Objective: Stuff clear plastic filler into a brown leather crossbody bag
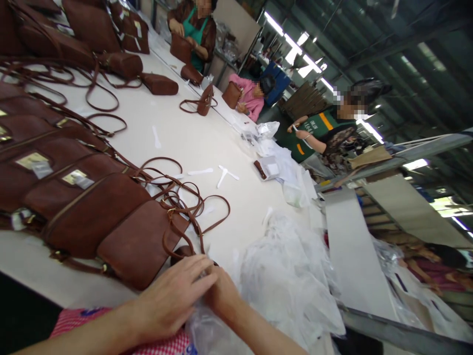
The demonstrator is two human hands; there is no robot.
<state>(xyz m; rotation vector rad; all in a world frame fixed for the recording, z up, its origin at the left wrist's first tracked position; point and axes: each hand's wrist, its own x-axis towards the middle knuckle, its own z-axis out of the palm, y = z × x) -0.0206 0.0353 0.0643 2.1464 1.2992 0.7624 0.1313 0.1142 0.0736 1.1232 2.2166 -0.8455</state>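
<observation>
At bottom centre, both hands' fingers — left hand (173, 301), right hand (221, 296) — pinch a thin clear plastic bag (207, 330), seemingly light, limp, slippery, best gripped at its edge.

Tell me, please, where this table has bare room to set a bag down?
Bare table lies between the brown bags and the white paper strips. Crowded: the plastic bag pile, right, and by both hands.

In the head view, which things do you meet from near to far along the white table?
Left hand and right hand → nearest brown bag → white plastic strips → small brown bag with strap → person in green apron.
</observation>
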